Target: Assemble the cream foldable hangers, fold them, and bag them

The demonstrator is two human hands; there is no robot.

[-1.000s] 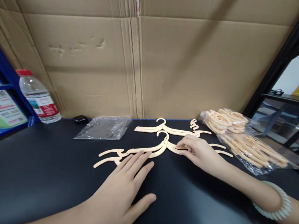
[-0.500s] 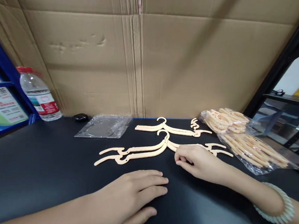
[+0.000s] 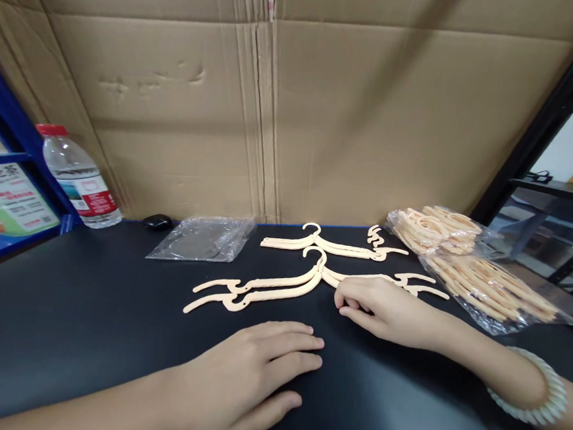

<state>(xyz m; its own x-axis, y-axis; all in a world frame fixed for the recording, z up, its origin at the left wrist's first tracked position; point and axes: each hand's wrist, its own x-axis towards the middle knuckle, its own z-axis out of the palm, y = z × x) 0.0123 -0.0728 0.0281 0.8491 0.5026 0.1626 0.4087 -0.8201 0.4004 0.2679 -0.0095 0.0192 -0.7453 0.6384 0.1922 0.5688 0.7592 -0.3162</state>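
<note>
A cream-coloured folding clothes hanger (image 3: 280,288) lies spread on the black table, its hook pointing away from me. My right hand (image 3: 381,310) is curled into a loose fist over the hanger's right arm and hides part of it. Whether the fingers grip anything there is hidden. In front of the hanger, my left hand (image 3: 262,373) lies palm down with its fingers stretched out, holding nothing. Behind lies a second cream hanger (image 3: 343,249) with its left side folded short. Small loose cream hook pieces (image 3: 375,236) lie by its right end.
Clear bags of cream hanger parts (image 3: 490,290) are stacked at the right. At the back left are a flat clear plastic bag (image 3: 201,238), a small black object (image 3: 157,222) and a water bottle (image 3: 81,180). A cardboard wall (image 3: 185,112) closes off the back.
The view has shifted slightly. Both hands and the hangers keep their places on the table.
</note>
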